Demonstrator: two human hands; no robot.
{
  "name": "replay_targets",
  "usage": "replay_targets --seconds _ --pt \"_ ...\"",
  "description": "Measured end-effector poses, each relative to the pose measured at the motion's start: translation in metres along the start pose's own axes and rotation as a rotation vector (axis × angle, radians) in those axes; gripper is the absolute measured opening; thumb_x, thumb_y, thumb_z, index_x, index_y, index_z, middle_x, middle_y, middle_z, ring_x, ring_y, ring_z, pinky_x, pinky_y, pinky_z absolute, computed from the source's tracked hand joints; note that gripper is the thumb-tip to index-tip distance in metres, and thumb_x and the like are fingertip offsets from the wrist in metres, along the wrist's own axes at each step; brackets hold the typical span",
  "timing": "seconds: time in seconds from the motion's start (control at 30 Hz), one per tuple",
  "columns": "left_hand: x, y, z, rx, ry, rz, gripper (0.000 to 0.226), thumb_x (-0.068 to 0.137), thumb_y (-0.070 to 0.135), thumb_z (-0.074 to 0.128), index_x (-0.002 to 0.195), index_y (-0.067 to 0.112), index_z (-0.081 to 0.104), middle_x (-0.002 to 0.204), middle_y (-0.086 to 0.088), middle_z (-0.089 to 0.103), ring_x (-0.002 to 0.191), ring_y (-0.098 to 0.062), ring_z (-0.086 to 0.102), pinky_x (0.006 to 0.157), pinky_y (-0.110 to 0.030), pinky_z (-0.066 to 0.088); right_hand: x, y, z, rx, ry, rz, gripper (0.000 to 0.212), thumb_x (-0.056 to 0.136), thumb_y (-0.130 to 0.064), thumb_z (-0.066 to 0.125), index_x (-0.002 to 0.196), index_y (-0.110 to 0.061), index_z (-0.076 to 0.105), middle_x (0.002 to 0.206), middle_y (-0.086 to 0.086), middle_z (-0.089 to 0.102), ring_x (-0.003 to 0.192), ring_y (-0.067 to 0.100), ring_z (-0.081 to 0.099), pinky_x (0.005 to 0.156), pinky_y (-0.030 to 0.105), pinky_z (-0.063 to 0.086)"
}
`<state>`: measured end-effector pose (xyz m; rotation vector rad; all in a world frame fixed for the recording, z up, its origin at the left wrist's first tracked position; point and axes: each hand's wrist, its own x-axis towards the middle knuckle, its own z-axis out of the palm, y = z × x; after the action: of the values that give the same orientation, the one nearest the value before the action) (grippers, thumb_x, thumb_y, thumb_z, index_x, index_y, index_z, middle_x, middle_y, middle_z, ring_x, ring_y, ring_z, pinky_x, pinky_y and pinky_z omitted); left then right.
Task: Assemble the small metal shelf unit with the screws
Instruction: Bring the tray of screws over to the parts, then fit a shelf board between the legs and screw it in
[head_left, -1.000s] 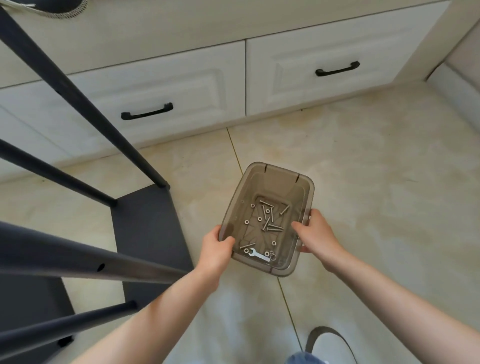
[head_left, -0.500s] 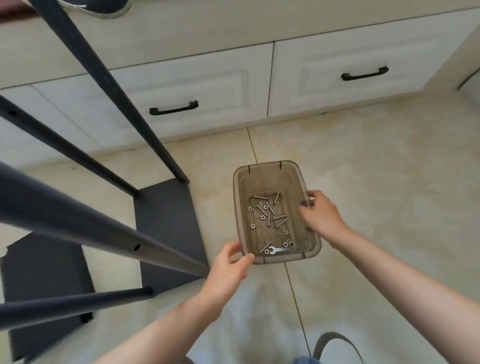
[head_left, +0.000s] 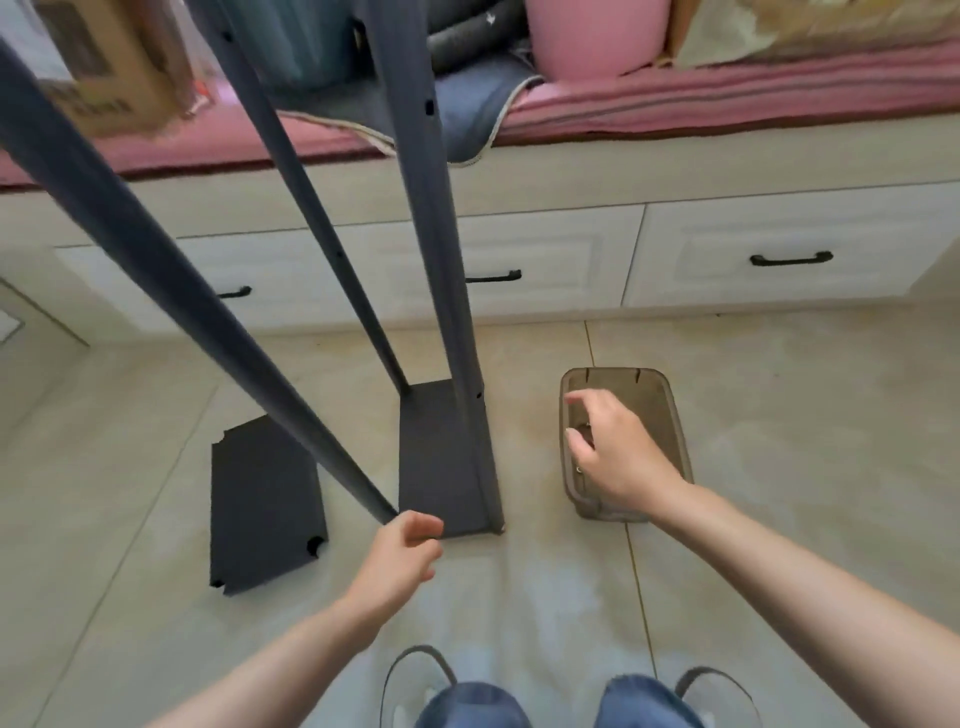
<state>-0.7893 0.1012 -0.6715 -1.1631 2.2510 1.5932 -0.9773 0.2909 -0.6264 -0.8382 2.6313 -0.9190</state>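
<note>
The dark grey metal shelf unit stands on the floor: a base panel (head_left: 441, 467) with three long posts rising from it, the nearest post (head_left: 208, 312) slanting up to the left. My left hand (head_left: 400, 556) is at that post's foot by the panel's near corner, fingers loosely curled, holding nothing I can see. A loose shelf panel (head_left: 265, 499) lies flat to the left. The smoky plastic box (head_left: 670, 405) of screws sits on the floor to the right. My right hand (head_left: 618, 452) hovers over it, fingers spread and relaxed, hiding most of the screws.
White drawers with black handles (head_left: 789, 258) run along the back under a bench with a pink cushion (head_left: 727, 104), a pink bin and a cardboard box (head_left: 104, 78). My knees (head_left: 467, 706) and slippers show at the bottom edge.
The screw box has gone from both hands down onto the floor. My left hand moved left to the post's foot; my right hand let go and rose above the box. The view tilted up.
</note>
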Motion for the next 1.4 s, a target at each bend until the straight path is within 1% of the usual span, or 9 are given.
replay_targets --seconds 0.1,0.23,0.37,0.5,0.73,0.97,1.07,1.23,1.4 --pt "-0.013 -0.001 -0.03 -0.07 0.104 -0.054 0.013 0.093 0.005 0.059 0.105 0.009 0.063 0.11 -0.009 0.065 0.099 -0.016 0.063 0.074 -0.026 0.056 -0.017 -0.042 -0.003 0.119 -0.026 -0.024 0.037 0.1 -0.022 0.054 0.136 -0.016 0.049 0.137 0.001 0.054 0.124 0.013 0.051 0.098 0.021 0.037" --pt "-0.025 0.012 -0.071 -0.109 0.265 -0.017 0.02 0.093 0.019 0.067 0.103 0.019 0.05 0.106 -0.003 0.06 0.097 -0.02 0.062 0.092 -0.044 0.054 -0.027 -0.089 -0.015 0.212 -0.041 -0.046 0.037 0.1 -0.028 0.055 0.135 -0.018 0.048 0.133 -0.003 0.056 0.113 0.009 0.055 0.093 0.021 0.042" --pt "-0.028 0.043 -0.101 -0.193 0.341 0.236 0.042 0.087 0.023 0.076 0.115 0.033 0.047 0.112 0.019 0.055 0.103 0.001 0.054 0.082 -0.025 0.045 -0.028 -0.12 -0.026 0.244 0.054 -0.048 0.04 0.1 -0.033 0.054 0.137 -0.021 0.045 0.126 -0.008 0.055 0.099 0.003 0.06 0.076 0.013 0.043" --pt "-0.027 0.071 -0.118 -0.233 0.3 0.379 0.038 0.087 0.021 0.077 0.116 0.034 0.056 0.11 0.016 0.066 0.106 -0.001 0.06 0.082 -0.017 0.043 -0.035 -0.13 -0.025 0.258 0.131 -0.02 0.037 0.1 -0.036 0.054 0.134 -0.022 0.047 0.122 -0.01 0.057 0.088 -0.001 0.061 0.068 0.011 0.043" --pt "-0.03 0.083 -0.112 -0.307 0.338 0.523 0.003 0.094 0.026 0.068 0.095 0.024 0.07 0.089 0.007 0.075 0.089 -0.003 0.069 0.078 -0.019 0.046 -0.033 -0.14 -0.024 0.337 0.128 -0.028 0.029 0.099 -0.026 0.056 0.125 -0.011 0.055 0.113 0.0 0.062 0.105 0.017 0.062 0.092 0.04 0.054" --pt "-0.035 0.074 -0.096 -0.331 0.418 0.558 0.014 0.096 0.019 0.064 0.083 0.016 0.063 0.077 -0.005 0.063 0.063 -0.004 0.055 0.062 -0.01 0.045 -0.028 -0.138 -0.023 0.429 0.192 -0.021 0.034 0.095 -0.023 0.064 0.126 -0.019 0.052 0.124 -0.004 0.057 0.092 0.011 0.068 0.075 0.023 0.06" --pt "-0.04 0.077 -0.09 -0.328 0.416 0.542 0.013 0.097 0.02 0.063 0.085 0.015 0.063 0.075 0.002 0.064 0.068 -0.006 0.058 0.064 -0.01 0.046 -0.027 -0.136 -0.023 0.422 0.182 -0.046 0.045 0.092 -0.026 0.067 0.134 -0.023 0.049 0.128 -0.008 0.057 0.089 0.01 0.07 0.081 0.027 0.06" --pt "-0.05 0.081 -0.066 -0.329 0.461 0.571 0.011 0.098 0.021 0.062 0.087 0.018 0.061 0.071 -0.005 0.057 0.053 -0.006 0.047 0.052 -0.018 0.041 -0.017 -0.133 -0.033 0.388 0.134 -0.103 0.084 0.073 -0.064 0.065 0.145 -0.026 0.042 0.129 -0.022 0.049 0.113 0.009 0.063 0.076 0.001 0.045" --pt "-0.05 0.094 -0.034 -0.222 0.44 0.622 0.009 0.098 0.022 0.061 0.091 0.024 0.056 0.065 0.007 0.058 0.055 -0.005 0.051 0.054 -0.015 0.041 -0.009 -0.126 -0.048 0.416 0.066 -0.069 0.11 0.067 -0.077 0.057 0.155 -0.022 0.022 0.157 -0.004 0.033 0.137 0.019 0.045 0.111 0.035 0.04"
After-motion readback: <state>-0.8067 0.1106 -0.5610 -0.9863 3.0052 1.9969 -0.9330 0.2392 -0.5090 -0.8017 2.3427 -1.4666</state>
